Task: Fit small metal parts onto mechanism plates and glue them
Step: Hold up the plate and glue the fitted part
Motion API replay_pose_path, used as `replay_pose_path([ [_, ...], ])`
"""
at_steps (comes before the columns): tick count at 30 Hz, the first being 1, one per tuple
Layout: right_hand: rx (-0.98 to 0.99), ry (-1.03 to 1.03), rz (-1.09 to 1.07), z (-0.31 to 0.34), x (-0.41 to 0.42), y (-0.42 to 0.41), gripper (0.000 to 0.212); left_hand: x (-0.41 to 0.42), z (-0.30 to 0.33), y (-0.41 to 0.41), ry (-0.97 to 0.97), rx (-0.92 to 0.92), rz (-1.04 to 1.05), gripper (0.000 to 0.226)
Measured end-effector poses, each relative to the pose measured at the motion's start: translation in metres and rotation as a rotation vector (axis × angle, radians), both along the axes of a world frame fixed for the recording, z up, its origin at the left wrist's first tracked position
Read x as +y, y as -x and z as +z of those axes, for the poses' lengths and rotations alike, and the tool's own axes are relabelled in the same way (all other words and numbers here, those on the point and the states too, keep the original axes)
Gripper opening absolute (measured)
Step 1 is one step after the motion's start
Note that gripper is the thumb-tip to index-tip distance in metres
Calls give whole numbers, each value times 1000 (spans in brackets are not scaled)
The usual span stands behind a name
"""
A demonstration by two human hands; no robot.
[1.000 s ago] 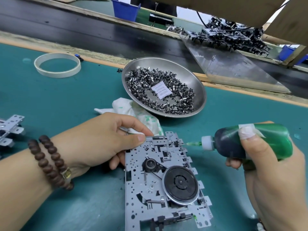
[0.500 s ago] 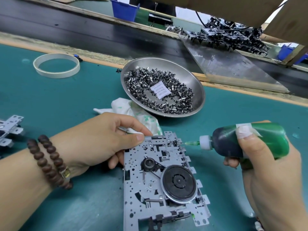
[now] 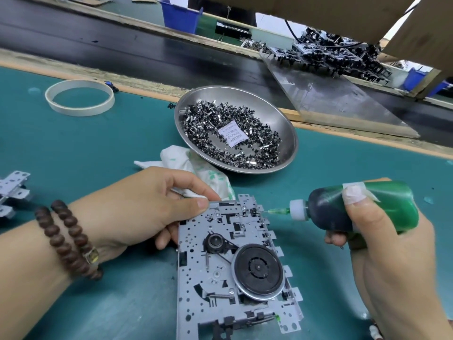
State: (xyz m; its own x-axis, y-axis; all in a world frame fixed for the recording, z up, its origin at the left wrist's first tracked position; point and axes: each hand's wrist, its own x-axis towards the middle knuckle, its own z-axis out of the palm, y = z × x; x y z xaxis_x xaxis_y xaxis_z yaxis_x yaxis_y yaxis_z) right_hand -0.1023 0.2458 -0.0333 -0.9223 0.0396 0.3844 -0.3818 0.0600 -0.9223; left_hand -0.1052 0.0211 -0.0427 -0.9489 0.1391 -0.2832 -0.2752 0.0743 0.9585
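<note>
Mechanism plate (image 3: pixel 235 266) is lying on the worktop (image 3: pixel 73 148), barely shifted this past second; my left hand (image 3: pixel 147 204) is pinching its top corner, my right hand (image 3: pixel 382 241) is gripping the glue bottle (image 3: pixel 362 207), needle steady at the upper edge, so gluing is likely continuing.

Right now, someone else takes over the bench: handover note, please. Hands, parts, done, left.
Left hand grips the top left corner of the mechanism plate on the green mat, with a white swab-like stick pinched in the same hand.
Right hand holds the green glue bottle; its needle tip sits at the plate's top right edge.
Small metal parts lie in the steel bowl behind.
Done: plate positioned, needle at the joint.
Left: finish this glue point; whether glue is already out I cannot tell.
</note>
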Motion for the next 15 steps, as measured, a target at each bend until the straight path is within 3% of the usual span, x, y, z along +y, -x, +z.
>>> replay_pose_path([
  [6,-93,127,45,3,3,0,36,2,-1,0,52,54,8,14],
  [11,-286,302,179,5,2,-1,59,6,-7,-1,88,137,33,16],
  [13,-335,295,212,6,1,-3,53,7,-8,-1,118,167,37,14],
  [15,-372,262,269,5,2,-5,23,7,-8,0,139,184,30,12],
])
